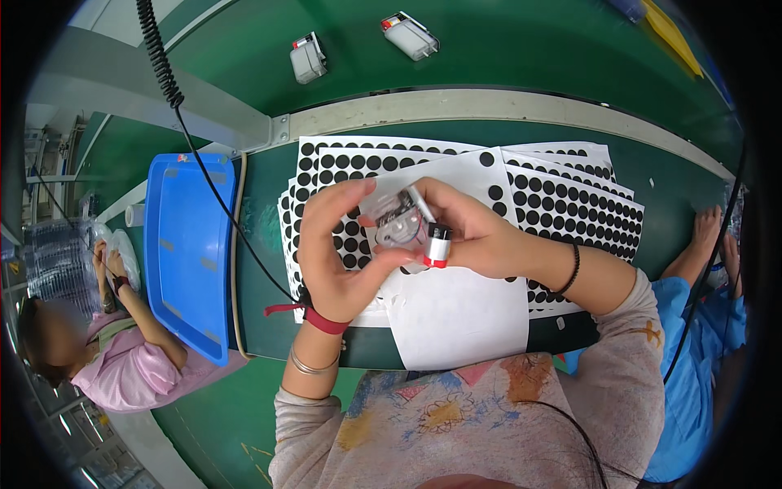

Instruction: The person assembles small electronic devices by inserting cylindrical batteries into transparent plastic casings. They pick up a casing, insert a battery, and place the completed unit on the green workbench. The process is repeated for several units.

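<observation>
Above the paper sheets, both my hands are on a small clear plastic case (399,226) with dark parts and thin wires inside. My left hand (334,253) curves around its left side, thumb near the lower edge and index finger raised away; other fingertips are partly hidden behind it. Gripping the right side is my right hand (476,232), its fingers closed. A small white, black and red battery (438,244) sits at the case's lower right, by my right thumb. Under my hands lie stacked white sheets with black round dots (570,208) and a blank white sheet (460,318).
Two similar white cases (308,61) (411,38) rest on the green surface beyond the pale rail (489,106). A blue tray (191,253) stands at left; a black coiled cord (161,65) hangs nearby. Co-workers sit left in pink (130,367) and right in blue (676,367).
</observation>
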Action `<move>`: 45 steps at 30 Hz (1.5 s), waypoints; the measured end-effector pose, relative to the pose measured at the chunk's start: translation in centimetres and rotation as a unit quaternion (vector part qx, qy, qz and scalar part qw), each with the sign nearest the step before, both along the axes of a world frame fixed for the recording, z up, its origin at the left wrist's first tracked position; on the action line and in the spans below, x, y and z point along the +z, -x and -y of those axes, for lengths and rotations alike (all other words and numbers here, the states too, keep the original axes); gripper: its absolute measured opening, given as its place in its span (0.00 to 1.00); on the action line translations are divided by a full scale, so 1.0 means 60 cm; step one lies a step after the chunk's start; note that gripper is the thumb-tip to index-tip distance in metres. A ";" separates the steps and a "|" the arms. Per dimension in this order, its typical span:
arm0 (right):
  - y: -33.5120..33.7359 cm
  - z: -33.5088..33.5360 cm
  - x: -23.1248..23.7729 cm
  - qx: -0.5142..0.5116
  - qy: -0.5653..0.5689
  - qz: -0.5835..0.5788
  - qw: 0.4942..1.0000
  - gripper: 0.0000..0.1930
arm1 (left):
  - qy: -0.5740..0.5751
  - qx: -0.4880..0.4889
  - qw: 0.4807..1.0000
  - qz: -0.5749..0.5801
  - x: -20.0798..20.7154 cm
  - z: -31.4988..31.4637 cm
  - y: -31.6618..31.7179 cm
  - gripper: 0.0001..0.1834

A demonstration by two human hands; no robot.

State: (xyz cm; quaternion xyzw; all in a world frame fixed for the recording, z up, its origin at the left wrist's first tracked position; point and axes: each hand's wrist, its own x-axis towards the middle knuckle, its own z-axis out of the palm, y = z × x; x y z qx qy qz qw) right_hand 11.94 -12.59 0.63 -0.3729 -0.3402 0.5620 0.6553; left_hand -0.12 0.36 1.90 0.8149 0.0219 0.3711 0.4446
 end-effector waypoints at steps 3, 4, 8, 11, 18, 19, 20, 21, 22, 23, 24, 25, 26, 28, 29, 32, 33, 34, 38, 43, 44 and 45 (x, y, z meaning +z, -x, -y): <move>-0.001 0.001 0.001 0.009 0.006 0.035 0.999 0.24 | 0.086 -0.021 0.996 -0.028 0.002 -0.003 0.003 0.39; 0.000 0.002 0.003 0.010 0.008 0.041 0.999 0.24 | 0.114 -0.026 0.992 -0.040 0.004 -0.002 0.003 0.38; 0.007 -0.001 0.000 -0.015 0.005 0.062 0.998 0.22 | 0.077 0.020 0.993 -0.081 0.009 0.007 0.004 0.30; 0.007 0.000 0.012 -0.023 0.016 0.089 0.996 0.22 | 0.096 0.038 0.990 -0.098 0.016 0.013 0.004 0.26; 0.010 0.001 0.012 -0.042 0.029 0.141 0.989 0.22 | 0.155 0.018 0.982 -0.108 0.013 0.015 0.004 0.26; 0.010 0.000 0.012 -0.049 0.024 0.147 0.988 0.22 | 0.148 0.012 0.983 -0.109 0.016 0.014 0.004 0.26; 0.010 0.000 0.011 -0.047 0.025 0.152 0.987 0.23 | 0.141 0.006 0.984 -0.111 0.018 0.013 0.005 0.26; 0.010 0.000 0.011 -0.045 0.026 0.156 0.986 0.23 | 0.156 0.001 0.981 -0.114 0.019 0.012 0.006 0.27; 0.010 0.001 0.011 -0.043 0.027 0.160 0.986 0.23 | 0.171 -0.004 0.978 -0.117 0.019 0.011 0.006 0.27; 0.010 0.001 0.009 -0.044 0.030 0.173 0.983 0.23 | 0.185 -0.010 0.975 -0.120 0.019 0.011 0.007 0.27; 0.010 0.003 0.007 -0.045 0.033 0.185 0.981 0.23 | 0.200 -0.013 0.971 -0.128 0.021 0.011 0.007 0.26; 0.010 0.003 0.006 -0.045 0.035 0.198 0.979 0.24 | 0.214 -0.016 0.967 -0.136 0.024 0.012 0.008 0.26; 0.010 0.003 0.006 -0.048 0.034 0.205 0.977 0.24 | 0.229 -0.019 0.963 -0.144 0.026 0.013 0.008 0.26; 0.011 0.002 0.008 -0.053 0.032 0.220 0.974 0.24 | 0.258 -0.016 0.955 -0.147 0.026 0.015 0.008 0.25; 0.012 0.002 0.007 -0.056 0.020 0.231 0.971 0.24 | 0.272 -0.014 0.950 -0.149 0.026 0.016 0.008 0.25; 0.015 0.002 0.005 -0.061 -0.004 0.252 0.966 0.25 | 0.312 -0.023 0.939 -0.142 0.026 0.015 0.007 0.26; 0.015 0.003 0.007 -0.059 -0.003 0.250 0.967 0.26 | 0.319 -0.019 0.938 -0.138 0.026 0.017 0.006 0.27; 0.015 0.004 0.009 -0.058 -0.002 0.247 0.967 0.26 | 0.325 -0.015 0.936 -0.134 0.027 0.019 0.005 0.28; 0.015 0.003 0.009 -0.061 -0.020 0.289 0.955 0.27 | 0.343 -0.026 0.930 -0.130 0.028 0.017 0.005 0.31; 0.011 0.001 0.007 -0.051 0.005 0.266 0.963 0.25 | 0.326 -0.031 0.935 -0.133 0.024 0.013 0.002 0.32; 0.011 0.001 0.005 -0.046 0.016 0.250 0.967 0.24 | 0.312 -0.035 0.940 -0.133 0.022 0.012 0.003 0.32; 0.010 0.002 0.002 -0.041 0.027 0.234 0.971 0.24 | 0.285 -0.008 0.952 -0.116 0.021 0.014 0.002 0.31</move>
